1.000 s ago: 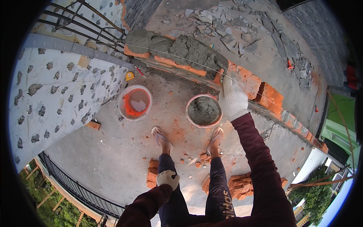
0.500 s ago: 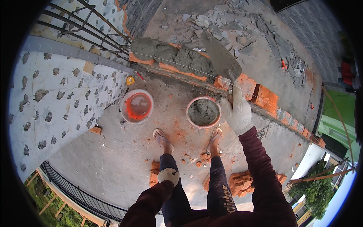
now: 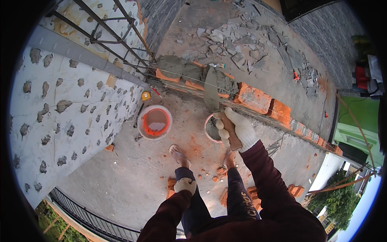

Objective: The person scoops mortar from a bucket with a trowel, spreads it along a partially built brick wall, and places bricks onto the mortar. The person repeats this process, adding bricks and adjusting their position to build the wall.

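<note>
My right hand (image 3: 238, 128), in a white glove, grips the brown handle of a trowel (image 3: 211, 86). Its grey blade points away from me, in front of the mortar (image 3: 192, 73) spread on top of a low brick wall (image 3: 173, 77). Beneath the hand, partly hidden, stands a bucket of grey mortar (image 3: 212, 130). Right of the blade, bare orange bricks (image 3: 253, 98) sit along the wall under a taut string. My left hand (image 3: 185, 185), also gloved, rests closed on my left knee with no tool visible in it.
An orange-lined bucket (image 3: 156, 122) of murky water stands left of the mortar. Near it lie a yellow tape measure (image 3: 146, 96) and a red pencil-like stick (image 3: 156, 92). Steel bars (image 3: 115, 38) jut out at far left. Broken tiles (image 3: 242, 46) litter the floor beyond the wall. Loose bricks (image 3: 296, 190) lie near my feet.
My right hand has turned and come left and nearer. The trowel blade has swung left, from over the bare bricks to the mortar's edge. My left hand stays on my knee; the view has shifted.
</note>
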The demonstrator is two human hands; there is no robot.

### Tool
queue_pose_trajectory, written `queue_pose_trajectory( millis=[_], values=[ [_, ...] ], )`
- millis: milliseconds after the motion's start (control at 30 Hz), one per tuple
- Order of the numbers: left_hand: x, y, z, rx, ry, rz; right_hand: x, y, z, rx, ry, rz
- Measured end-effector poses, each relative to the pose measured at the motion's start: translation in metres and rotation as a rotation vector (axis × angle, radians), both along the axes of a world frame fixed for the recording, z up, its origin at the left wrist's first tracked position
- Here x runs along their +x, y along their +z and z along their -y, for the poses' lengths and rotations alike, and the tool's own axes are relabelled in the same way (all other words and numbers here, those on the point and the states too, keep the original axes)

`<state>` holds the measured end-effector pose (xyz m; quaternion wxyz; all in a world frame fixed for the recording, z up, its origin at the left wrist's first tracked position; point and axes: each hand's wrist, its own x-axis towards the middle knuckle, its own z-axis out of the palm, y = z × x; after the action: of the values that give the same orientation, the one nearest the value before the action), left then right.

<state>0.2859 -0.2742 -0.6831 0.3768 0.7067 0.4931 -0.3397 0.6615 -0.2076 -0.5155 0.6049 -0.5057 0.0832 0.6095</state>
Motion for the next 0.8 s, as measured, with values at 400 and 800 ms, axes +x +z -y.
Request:
queue_pose_trajectory(
  millis=[400, 800],
  values=[
    [0.006, 0.003, -0.011, -0.053, 0.06, -0.01, -0.035, -0.009, -0.016, -0.077, -0.081, 0.116],
    [0.013, 0.003, -0.011, -0.033, 0.034, -0.017, -0.013, -0.017, -0.068, -0.045, 0.026, -0.081]
  ],
)
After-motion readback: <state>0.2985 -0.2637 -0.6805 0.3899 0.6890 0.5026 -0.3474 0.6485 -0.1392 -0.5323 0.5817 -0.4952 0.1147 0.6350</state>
